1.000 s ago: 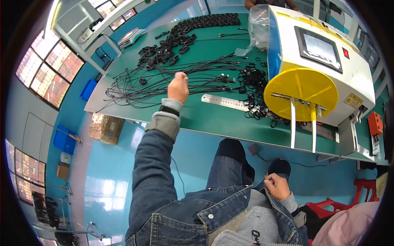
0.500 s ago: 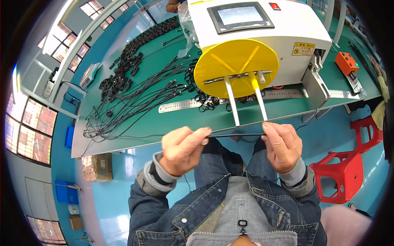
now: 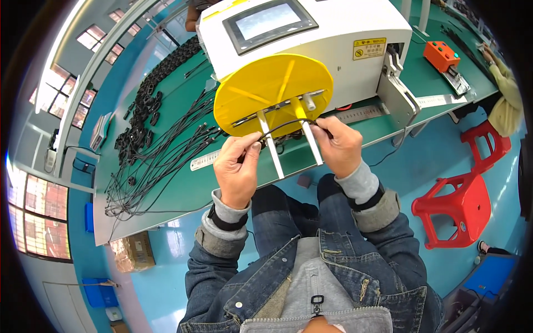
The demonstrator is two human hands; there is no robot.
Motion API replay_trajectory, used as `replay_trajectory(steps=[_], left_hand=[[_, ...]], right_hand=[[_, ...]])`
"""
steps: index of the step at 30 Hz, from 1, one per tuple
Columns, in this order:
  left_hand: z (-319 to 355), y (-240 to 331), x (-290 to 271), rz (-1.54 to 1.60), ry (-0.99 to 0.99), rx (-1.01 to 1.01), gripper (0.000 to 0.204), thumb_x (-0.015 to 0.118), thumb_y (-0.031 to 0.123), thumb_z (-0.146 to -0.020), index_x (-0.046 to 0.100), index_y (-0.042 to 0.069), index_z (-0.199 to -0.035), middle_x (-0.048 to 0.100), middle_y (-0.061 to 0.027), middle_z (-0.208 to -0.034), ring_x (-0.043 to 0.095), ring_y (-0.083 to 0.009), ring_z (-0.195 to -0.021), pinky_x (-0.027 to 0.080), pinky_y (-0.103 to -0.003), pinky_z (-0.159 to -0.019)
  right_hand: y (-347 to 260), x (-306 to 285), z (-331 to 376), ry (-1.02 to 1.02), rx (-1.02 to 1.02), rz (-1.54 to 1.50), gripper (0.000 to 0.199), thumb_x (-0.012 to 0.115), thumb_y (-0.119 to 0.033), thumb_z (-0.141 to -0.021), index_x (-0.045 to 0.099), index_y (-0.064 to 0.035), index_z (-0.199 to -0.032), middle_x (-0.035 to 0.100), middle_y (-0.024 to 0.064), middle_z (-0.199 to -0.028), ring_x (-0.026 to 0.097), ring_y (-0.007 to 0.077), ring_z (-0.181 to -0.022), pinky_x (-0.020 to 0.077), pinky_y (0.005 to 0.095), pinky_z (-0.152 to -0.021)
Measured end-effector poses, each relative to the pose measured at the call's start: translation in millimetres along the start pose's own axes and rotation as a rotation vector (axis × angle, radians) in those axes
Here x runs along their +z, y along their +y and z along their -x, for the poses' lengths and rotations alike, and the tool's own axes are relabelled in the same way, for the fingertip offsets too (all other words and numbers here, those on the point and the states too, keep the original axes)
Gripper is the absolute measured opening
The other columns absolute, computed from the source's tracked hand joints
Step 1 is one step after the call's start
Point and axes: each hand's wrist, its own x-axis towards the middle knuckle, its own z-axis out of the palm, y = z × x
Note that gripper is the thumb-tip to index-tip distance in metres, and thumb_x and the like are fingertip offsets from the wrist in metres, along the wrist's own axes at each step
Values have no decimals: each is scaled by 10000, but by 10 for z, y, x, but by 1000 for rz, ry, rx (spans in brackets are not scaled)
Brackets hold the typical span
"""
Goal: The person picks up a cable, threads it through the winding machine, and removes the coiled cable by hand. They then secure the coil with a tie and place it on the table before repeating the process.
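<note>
A short length of black cable [image 3: 284, 125] is stretched in a slight arc between my two hands. My left hand [image 3: 237, 166] pinches it on the left, just beside a pale metal prong [image 3: 271, 150]. My right hand [image 3: 340, 147] grips it on the right, close to the second prong [image 3: 312, 145]. Seen from above, the cable crosses both prongs near the yellow disc [image 3: 239, 100] they stick out from; whether it touches them I cannot tell. The disc sits on the front of a white winding machine [image 3: 355, 75] with a screen [image 3: 269, 23].
Many black cables [image 3: 161, 161] lie on the green table [image 3: 177, 197] at left, beside a heap of coiled black pieces [image 3: 136, 133]. A steel ruler [image 3: 204, 161] runs under the machine. An orange switch box [image 3: 441, 55] stands right. Red stools [image 3: 455, 205] and a carton [image 3: 133, 252] are on the floor.
Both hands have moved forward and up to the disc, carrying the cable over the prongs. The cable, straight before, now bows. The view has shifted, so the machine appears further left.
</note>
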Motion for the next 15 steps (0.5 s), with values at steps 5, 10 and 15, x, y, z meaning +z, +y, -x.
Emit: replay_trajectory(steps=[5, 10, 15], left_hand=[[-46, -115, 128, 49, 7, -15, 156, 611, -33, -783, 643, -24, -936, 533, -25, -725, 451, -68, -602, 366, -189, -540], [-83, -116, 179, 29, 12, -69, 174, 615, -31, -782, 644, -22, -954, 531, -26, -726, 450, -72, -602, 367, -189, -543], [15, -71, 138, -56, 44, 38, 188, 627, -14, -782, 644, -16, -969, 536, -39, -714, 472, -91, -599, 381, -204, -538]], right_hand=[[232, 68, -193, -36, -29, 120, 148, 673, -52, -725, 587, -11, -839, 581, 120, -656, 581, 210, -544, 453, 285, -504], [261, -13, -125, 74, 115, 138, 158, 674, -88, -731, 587, -16, -841, 593, 103, -661, 586, 200, -542, 457, 291, -506], [331, -278, 258, 42, 222, 144, 127, 657, -89, -748, 588, -16, -826, 593, 83, -641, 568, 168, -524, 452, 275, -501]])
